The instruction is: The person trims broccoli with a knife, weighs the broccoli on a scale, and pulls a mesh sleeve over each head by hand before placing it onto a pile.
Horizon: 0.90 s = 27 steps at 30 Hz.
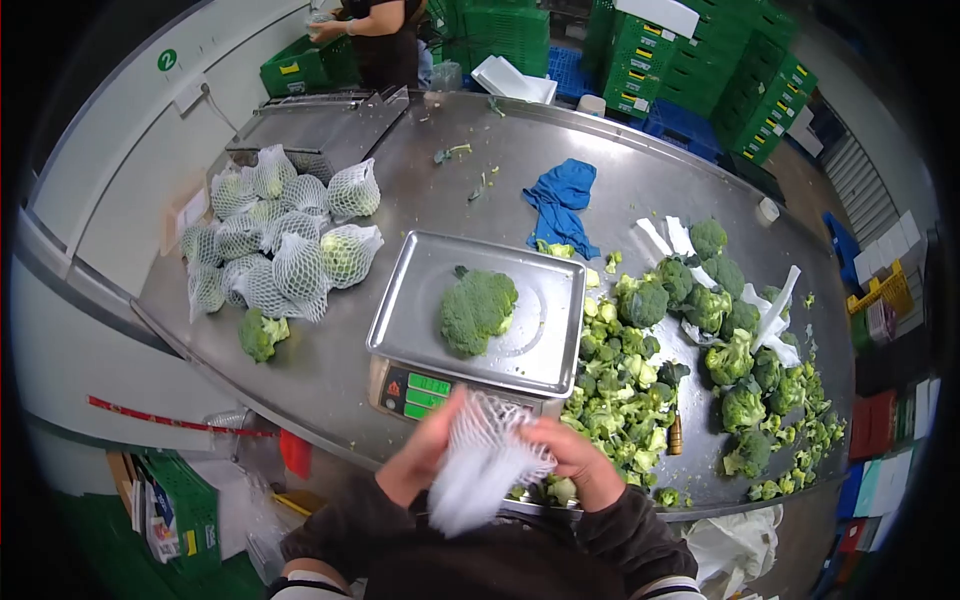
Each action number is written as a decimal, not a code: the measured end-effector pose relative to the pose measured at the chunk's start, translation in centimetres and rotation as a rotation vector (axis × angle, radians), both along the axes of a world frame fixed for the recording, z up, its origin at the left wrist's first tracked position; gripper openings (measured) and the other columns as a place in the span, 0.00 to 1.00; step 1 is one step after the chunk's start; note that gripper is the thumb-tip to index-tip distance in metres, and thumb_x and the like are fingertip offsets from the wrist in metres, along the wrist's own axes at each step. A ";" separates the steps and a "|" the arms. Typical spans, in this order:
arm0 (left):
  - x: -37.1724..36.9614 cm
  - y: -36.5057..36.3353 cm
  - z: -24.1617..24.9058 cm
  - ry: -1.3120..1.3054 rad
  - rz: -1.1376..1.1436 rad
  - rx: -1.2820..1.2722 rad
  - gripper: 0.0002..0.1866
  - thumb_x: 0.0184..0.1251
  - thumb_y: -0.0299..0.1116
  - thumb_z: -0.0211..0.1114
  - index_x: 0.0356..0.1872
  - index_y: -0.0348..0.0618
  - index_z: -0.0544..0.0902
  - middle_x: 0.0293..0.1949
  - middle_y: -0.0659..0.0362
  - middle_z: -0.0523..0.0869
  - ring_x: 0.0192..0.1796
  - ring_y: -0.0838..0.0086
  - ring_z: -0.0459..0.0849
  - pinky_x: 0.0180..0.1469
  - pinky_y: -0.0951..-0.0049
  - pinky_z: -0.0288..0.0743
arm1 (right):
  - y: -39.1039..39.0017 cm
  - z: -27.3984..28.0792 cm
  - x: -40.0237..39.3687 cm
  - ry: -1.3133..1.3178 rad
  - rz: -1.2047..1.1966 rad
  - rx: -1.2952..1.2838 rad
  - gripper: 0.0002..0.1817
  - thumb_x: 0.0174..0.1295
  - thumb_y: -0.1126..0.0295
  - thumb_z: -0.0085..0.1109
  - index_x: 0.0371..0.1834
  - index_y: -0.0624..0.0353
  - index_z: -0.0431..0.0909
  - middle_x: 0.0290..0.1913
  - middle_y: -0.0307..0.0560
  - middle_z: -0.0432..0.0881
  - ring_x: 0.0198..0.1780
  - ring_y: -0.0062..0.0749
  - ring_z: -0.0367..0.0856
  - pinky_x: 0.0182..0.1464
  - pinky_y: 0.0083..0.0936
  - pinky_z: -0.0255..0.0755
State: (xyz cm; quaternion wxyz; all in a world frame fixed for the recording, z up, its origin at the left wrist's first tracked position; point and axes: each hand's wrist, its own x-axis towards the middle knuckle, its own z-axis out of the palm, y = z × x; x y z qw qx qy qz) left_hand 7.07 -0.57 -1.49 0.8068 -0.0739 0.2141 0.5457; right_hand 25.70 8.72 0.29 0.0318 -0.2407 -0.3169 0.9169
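Both my hands hold a white foam mesh sleeve (485, 455) in front of the scale. My left hand (425, 455) grips its left side, and my right hand (572, 452) closes on the right side. Just beyond them, a head of broccoli (475, 310) lies on the metal tray (405, 318) of the weighing scale (392, 385). The scale's green display (428, 390) is lit, partly behind my left hand. To the left sits a pile of netted broccoli (275, 235), with one bare broccoli head (260, 334) beside it.
Cut broccoli stems (615, 400) are heaped right of the scale, near a knife handle (675, 434). More broccoli heads (742, 405) lie further right. A blue cloth (562, 200) rests behind the scale. Another person (385, 40) stands at the far side near green crates (505, 40).
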 end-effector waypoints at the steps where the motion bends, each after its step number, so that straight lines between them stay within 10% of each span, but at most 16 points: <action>1: 0.7 -1.7 0.0 0.106 -0.117 -0.046 0.26 0.73 0.49 0.43 0.58 0.36 0.68 0.53 0.53 0.77 0.54 0.67 0.77 0.60 0.65 0.68 | 1.4 -0.3 -0.4 0.116 -0.102 -0.075 0.20 0.63 0.63 0.53 0.53 0.65 0.71 0.50 0.49 0.79 0.49 0.32 0.79 0.54 0.31 0.73; 5: -0.4 -1.0 -0.9 0.400 -0.135 0.209 0.22 0.71 0.37 0.48 0.62 0.36 0.67 0.58 0.55 0.75 0.56 0.69 0.76 0.60 0.67 0.69 | 3.3 0.7 -2.5 0.018 -0.248 0.003 0.20 0.62 0.61 0.55 0.50 0.66 0.73 0.44 0.50 0.81 0.43 0.31 0.81 0.49 0.28 0.76; 8: -6.1 1.9 -1.0 1.128 -0.042 -0.048 0.11 0.59 0.30 0.62 0.41 0.38 0.82 0.28 0.62 0.84 0.25 0.85 0.78 0.23 0.80 0.69 | 5.9 4.3 -4.2 -0.482 0.004 0.891 0.16 0.60 0.67 0.55 0.50 0.61 0.75 0.34 0.47 0.82 0.33 0.30 0.81 0.40 0.25 0.75; 13: -8.9 8.1 -1.8 1.385 0.303 -0.078 0.15 0.62 0.34 0.58 0.46 0.36 0.78 0.32 0.60 0.82 0.27 0.82 0.77 0.26 0.79 0.72 | 9.3 1.3 -9.4 -0.455 -0.812 1.588 0.15 0.57 0.67 0.56 0.46 0.62 0.77 0.33 0.53 0.79 0.39 0.47 0.79 0.43 0.32 0.71; 19: -9.9 7.0 -3.2 0.682 0.568 0.090 0.19 0.65 0.41 0.50 0.43 0.34 0.76 0.39 0.53 0.83 0.39 0.70 0.83 0.42 0.72 0.78 | 4.7 6.1 -8.4 -0.290 -0.647 1.302 0.09 0.59 0.72 0.52 0.39 0.64 0.78 0.28 0.51 0.76 0.31 0.38 0.76 0.36 0.28 0.69; 23: -7.3 4.6 3.8 0.813 0.468 0.279 0.27 0.66 0.51 0.49 0.50 0.34 0.73 0.42 0.53 0.82 0.45 0.65 0.81 0.52 0.67 0.75 | 1.8 9.5 -6.1 0.070 -0.306 1.140 0.12 0.64 0.69 0.46 0.39 0.63 0.78 0.27 0.43 0.78 0.24 0.23 0.74 0.28 0.20 0.69; 24: -5.4 3.8 7.2 0.449 0.286 0.168 0.31 0.65 0.55 0.47 0.52 0.34 0.72 0.46 0.50 0.80 0.46 0.62 0.81 0.52 0.63 0.76 | 1.6 10.1 -6.2 0.064 -0.309 1.127 0.12 0.64 0.69 0.46 0.39 0.63 0.78 0.27 0.43 0.78 0.24 0.23 0.74 0.28 0.20 0.69; 27: -4.9 2.3 5.1 -0.106 0.147 0.067 0.32 0.68 0.56 0.43 0.58 0.36 0.69 0.51 0.47 0.78 0.48 0.55 0.80 0.53 0.58 0.75 | 2.3 7.3 -6.2 -0.131 -0.153 0.201 0.22 0.69 0.60 0.37 0.55 0.63 0.72 0.39 0.46 0.81 0.34 0.25 0.81 0.34 0.22 0.77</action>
